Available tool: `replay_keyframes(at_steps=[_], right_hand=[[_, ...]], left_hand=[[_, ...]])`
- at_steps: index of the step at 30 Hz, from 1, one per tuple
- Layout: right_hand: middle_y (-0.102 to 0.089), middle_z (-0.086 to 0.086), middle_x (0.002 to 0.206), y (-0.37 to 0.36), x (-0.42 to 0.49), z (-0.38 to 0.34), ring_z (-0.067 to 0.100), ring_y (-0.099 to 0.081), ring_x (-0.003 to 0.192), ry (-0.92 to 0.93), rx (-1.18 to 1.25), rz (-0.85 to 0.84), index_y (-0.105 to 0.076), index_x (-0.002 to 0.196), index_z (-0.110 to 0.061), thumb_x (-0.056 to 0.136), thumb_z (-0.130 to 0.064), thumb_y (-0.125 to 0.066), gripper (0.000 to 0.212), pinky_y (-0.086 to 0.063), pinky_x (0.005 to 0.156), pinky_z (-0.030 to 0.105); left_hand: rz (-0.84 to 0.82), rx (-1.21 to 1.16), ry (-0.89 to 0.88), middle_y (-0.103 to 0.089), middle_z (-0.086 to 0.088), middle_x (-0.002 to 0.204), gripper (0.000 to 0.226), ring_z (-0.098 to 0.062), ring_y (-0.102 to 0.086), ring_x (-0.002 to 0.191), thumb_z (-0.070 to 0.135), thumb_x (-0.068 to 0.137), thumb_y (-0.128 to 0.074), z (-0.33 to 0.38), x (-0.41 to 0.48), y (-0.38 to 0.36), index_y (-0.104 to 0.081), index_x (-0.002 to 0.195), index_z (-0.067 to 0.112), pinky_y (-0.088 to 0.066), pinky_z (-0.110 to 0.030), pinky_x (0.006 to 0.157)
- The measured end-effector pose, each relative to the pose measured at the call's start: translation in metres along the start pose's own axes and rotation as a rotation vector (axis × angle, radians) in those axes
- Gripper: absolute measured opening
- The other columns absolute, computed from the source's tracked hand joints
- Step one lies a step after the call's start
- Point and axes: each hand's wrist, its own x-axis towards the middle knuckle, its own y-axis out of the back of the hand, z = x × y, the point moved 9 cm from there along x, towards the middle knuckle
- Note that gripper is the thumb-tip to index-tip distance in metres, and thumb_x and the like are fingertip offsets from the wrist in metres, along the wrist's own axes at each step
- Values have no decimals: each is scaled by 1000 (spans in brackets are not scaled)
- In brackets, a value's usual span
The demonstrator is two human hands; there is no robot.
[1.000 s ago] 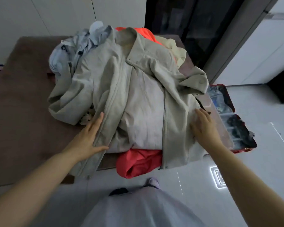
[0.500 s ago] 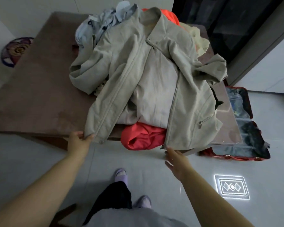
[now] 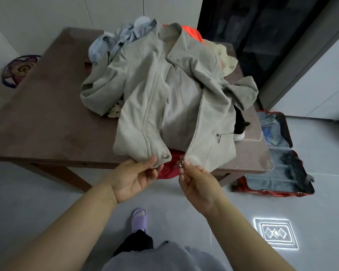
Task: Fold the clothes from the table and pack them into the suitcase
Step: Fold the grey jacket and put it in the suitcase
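**Both hands hold the bottom hem of the jacket**

Your left hand (image 3: 134, 178) pinches the bottom corner of one front panel of the beige jacket (image 3: 174, 98), just below its metal snap button (image 3: 165, 156). Your right hand (image 3: 198, 182) pinches the bottom of the other front panel, where the zipper ends; the zipper slider (image 3: 181, 163) hangs just beside your fingertips. The two hands are near each other, and there is a small gap between the two panels.

The jacket lies open, front side up, on top of a pile of clothes on the brown table (image 3: 47, 114), and its hem reaches the near edge. Under the hem a red garment (image 3: 170, 169) shows. Behind the collar you see a light blue shirt (image 3: 114, 44) and an orange garment (image 3: 192, 34).

The suitcase (image 3: 278, 167) lies open on the floor beside the right end of the table. It has a red shell and a grey-blue lining.
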Motion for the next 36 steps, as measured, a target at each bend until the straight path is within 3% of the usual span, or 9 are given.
replay_keyframes(at_steps=[4, 8, 13, 17, 20, 24, 30, 32, 36], right_hand=[[-63, 3, 65, -2, -11, -15, 6, -62, 58, 73, -181, -43, -67, 69, -8, 71, -20, -66, 12, -52, 58, 17], [-61, 8, 64, -10, -17, -27, 13, -64, 62, 182, -191, -116, -61, 79, 3, 78, -14, -60, 17, -52, 62, 19], [-64, 14, 66, -14, -16, -34, 15, -63, 59, 248, -324, -99, -65, 69, 0, 93, -5, -52, 28, -49, 57, 17], [-61, 18, 74, -11, -5, -23, 15, -62, 57, 209, -352, -44, -62, 79, 3, 94, -9, -53, 22, -45, 53, 16], [-63, 13, 70, -11, 3, -10, 12, -62, 57, 133, -351, -29, -64, 78, -1, 95, -10, -52, 22, -45, 55, 18], [-55, -4, 54, -5, 14, 3, 3, -49, 48, 82, -390, 12, -60, 75, -8, 93, -12, -55, 19, -38, 58, 20], [-52, 14, 73, -10, 25, 15, 18, -49, 69, 27, -391, -25, -59, 91, 2, 91, -5, -53, 9, -41, 55, 19], [-46, 17, 87, -11, 28, 20, 23, -44, 77, 10, -359, -42, -58, 100, 0, 92, -6, -52, 11, -41, 55, 19], [-45, 7, 76, -7, 31, 27, 10, -41, 61, -2, -349, -14, -61, 106, -4, 94, -10, -53, 16, -39, 62, 20]], left_hand=[[-47, -243, 87, -67, -8, 72, 59, -13, -64, 56, -3, 16, -94, -18, 10, -26, -72, 71, -1, -50, -18, 47], [-22, -206, 125, -68, -11, 69, 58, -13, -64, 53, -1, 15, -94, -33, 18, -35, -72, 69, -5, -51, -18, 44], [134, 95, 132, -69, -7, 63, 7, -8, -65, 51, 6, 82, -59, -32, 19, -29, -63, 84, 1, -46, -11, 42], [221, 235, 58, -71, -7, 69, 7, -13, -69, 64, 7, 81, -62, -24, 21, -15, -66, 84, 2, -55, -18, 55], [320, 283, -18, -70, -2, 72, 12, -14, -62, 75, 19, 75, -69, -19, 16, 1, -68, 82, 9, -46, -21, 65], [332, 367, -104, -67, 0, 77, 29, -12, -53, 73, 33, 63, -72, -10, 5, 7, -70, 83, 13, -34, -23, 61], [391, 601, -253, -67, 6, 76, 32, 1, -58, 63, 23, 72, -79, 0, 6, 16, -67, 98, 9, -43, -9, 57], [502, 630, -344, -67, 1, 98, 61, -6, -64, 85, 27, 65, -85, 8, 3, 29, -58, 115, 6, -47, -15, 73], [790, 729, -546, -39, 0, 128, 103, -11, -44, 113, 15, 66, -84, 32, -30, 48, -15, 142, 6, -37, -21, 88]])
